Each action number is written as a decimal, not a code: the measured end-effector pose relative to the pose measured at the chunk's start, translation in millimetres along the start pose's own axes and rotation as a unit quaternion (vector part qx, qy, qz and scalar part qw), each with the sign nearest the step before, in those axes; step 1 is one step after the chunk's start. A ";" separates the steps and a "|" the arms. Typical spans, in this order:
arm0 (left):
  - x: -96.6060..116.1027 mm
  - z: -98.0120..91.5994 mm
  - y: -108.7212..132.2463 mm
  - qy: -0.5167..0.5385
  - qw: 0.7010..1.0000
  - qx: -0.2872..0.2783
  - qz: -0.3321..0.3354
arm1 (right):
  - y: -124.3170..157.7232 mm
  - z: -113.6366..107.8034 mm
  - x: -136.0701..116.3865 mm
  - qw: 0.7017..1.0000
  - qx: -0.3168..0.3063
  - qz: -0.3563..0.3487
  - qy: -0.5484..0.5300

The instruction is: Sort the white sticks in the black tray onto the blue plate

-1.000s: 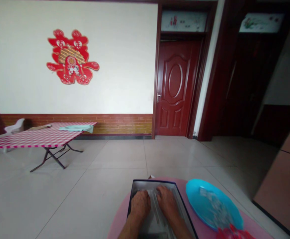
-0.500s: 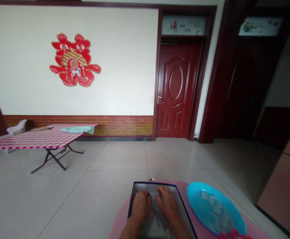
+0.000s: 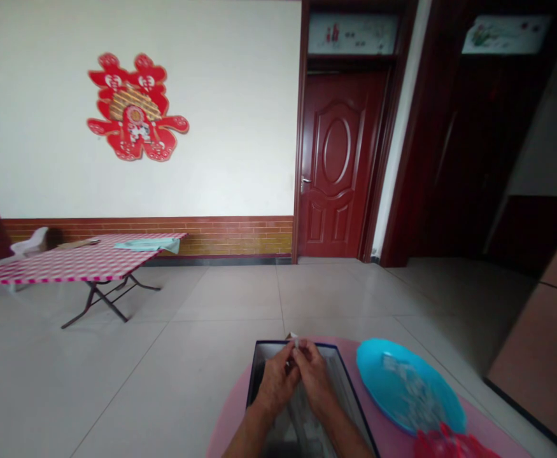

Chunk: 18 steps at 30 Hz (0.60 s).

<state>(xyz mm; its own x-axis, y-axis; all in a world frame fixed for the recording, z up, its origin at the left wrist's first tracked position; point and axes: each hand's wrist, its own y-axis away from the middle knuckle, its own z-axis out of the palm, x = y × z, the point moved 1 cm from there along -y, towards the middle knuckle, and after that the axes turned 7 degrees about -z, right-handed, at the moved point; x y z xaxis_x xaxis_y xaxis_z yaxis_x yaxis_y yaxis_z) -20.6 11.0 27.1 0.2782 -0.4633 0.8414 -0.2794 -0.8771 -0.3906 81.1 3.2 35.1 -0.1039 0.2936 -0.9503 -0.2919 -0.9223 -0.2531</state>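
My left hand (image 3: 276, 380) and my right hand (image 3: 314, 375) meet over the far part of a shallow dark-rimmed box (image 3: 354, 402). Their fingertips pinch together around a small translucent piece (image 3: 296, 343), whose exact kind is too small to make out. Below the hands, clear plastic-looking strips (image 3: 297, 423) lie in the box, partly covered by my forearms. To the right stands a blue oval tray (image 3: 371, 381) holding several small clear plastic pieces (image 3: 414, 391). Something bright red (image 3: 450, 443) overlaps the tray's near edge.
Box and tray rest on a round pink table (image 3: 230, 413). A folding table (image 3: 82, 264) with a checked cover stands at the left, a pale green cloth (image 3: 147, 245) on it. A brownish cabinet (image 3: 540, 356) is at the right. A red door (image 3: 338, 165) is in the far wall.
Both hands have risen from inside the box toward its far edge. Their fingertips have come together on a small translucent piece. The view has tilted slightly, and more of the red thing shows.
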 end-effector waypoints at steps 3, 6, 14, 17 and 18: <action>0.8 -4.3 -0.8 -0.018 0.999 0.033 0.002 | 0.9 5.7 -2.3 0.999 -0.029 -0.018 0.007; -1.2 -13.7 -4.0 -0.019 0.987 0.149 -0.062 | -0.3 -0.2 -4.6 0.989 -0.068 -0.057 0.121; -2.6 -27.4 -7.6 -0.013 0.929 0.335 -0.156 | 24.9 -14.4 -1.0 0.834 -0.378 -0.104 0.388; 0.4 -26.5 -7.4 -0.029 0.930 0.329 -0.158 | 25.6 -15.0 4.2 0.830 -0.336 -0.123 0.429; 1.3 -26.6 -7.3 -0.033 0.931 0.329 -0.155 | 24.2 -15.2 6.0 0.828 -0.319 -0.124 0.444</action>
<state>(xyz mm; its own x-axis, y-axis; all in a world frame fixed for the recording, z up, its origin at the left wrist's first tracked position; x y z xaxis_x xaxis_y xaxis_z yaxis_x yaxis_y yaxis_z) -42.7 20.2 40.9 0.3143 -0.1622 0.9354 0.4420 -0.8470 -0.2954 87.9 -21.2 20.5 0.7074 0.4552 -0.5407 0.3919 -0.8893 -0.2359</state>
